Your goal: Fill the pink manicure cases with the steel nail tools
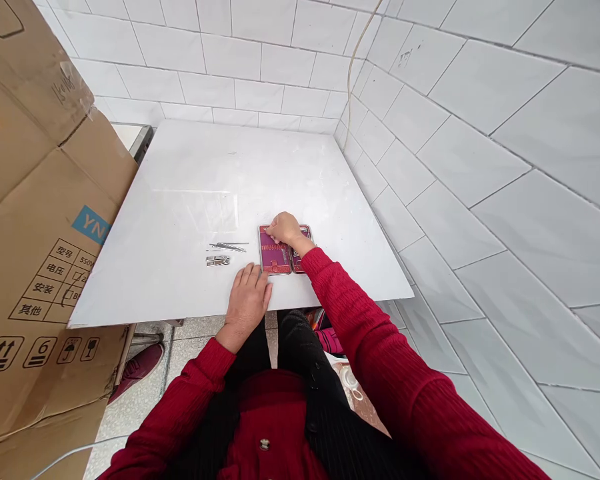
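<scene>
Working at open case (275, 260), lying flat on table (180, 283) near the front edge, to the right of thin tools (227, 246) and clippers (217, 261). Probably mid-step at the upper end of the left purple panel, above the loop strip (271, 247); cannot tell from this view whether putting in, taking out or just adjusting. Next move likely calls for a fine pinch, with the case kept flat and steady.

Reaching in with right hand (285, 229) from the lower right, over the case's right half and hiding part of it. Palm down, wrist bent, knuckles up, fingers bunched toward the top of the left panel. Grip apparently drawn in, but cannot tell how far closed, nor what, if anything, held.

Resting left hand (249, 293) palm down at the table's front edge, fingers loosely straight and pointing forward, grip relaxed, nothing visibly held. Fingertips close to the case's lower left corner; cannot tell if touching.
</scene>
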The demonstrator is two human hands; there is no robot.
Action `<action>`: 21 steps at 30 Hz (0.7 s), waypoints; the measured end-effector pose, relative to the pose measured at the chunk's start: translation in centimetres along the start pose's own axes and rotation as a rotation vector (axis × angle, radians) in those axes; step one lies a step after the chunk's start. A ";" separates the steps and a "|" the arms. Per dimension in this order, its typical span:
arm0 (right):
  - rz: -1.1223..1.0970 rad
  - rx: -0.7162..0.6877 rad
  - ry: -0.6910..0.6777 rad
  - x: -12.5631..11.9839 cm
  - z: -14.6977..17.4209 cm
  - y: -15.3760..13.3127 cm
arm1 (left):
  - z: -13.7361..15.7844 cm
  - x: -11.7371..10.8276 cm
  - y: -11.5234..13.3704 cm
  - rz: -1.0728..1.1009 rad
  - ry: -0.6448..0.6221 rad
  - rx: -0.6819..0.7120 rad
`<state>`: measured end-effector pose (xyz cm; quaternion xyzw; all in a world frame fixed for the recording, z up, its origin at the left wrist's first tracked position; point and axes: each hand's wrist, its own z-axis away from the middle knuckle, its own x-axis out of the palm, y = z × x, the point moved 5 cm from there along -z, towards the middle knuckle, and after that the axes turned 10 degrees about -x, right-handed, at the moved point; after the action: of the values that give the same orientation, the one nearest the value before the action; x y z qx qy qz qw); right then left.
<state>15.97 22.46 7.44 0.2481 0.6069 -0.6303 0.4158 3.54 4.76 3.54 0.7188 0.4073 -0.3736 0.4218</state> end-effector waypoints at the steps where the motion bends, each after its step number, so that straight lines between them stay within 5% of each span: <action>1: -0.016 -0.015 -0.005 -0.1 -0.2 0.0 | 0.0 0.0 0.0 0.000 0.000 0.003; 6: -0.191 -0.064 -0.001 -0.3 -0.8 0.8 | 0.0 -0.1 0.0 -0.013 0.016 0.012; 13: -0.507 -0.085 0.176 0.1 -2.7 2.7 | -0.1 -0.1 0.1 -0.023 0.019 0.018; 18: -0.588 -0.210 0.076 1.1 -3.5 -1.4 | -0.1 -0.1 0.2 -0.026 0.024 0.019; 21: -0.408 -0.332 -0.065 2.7 -3.1 -5.4 | -0.1 0.0 0.1 -0.025 0.037 0.016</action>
<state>9.47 24.39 7.81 0.0286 0.7258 -0.6004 0.3344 3.64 4.84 3.64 0.7240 0.4209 -0.3684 0.4037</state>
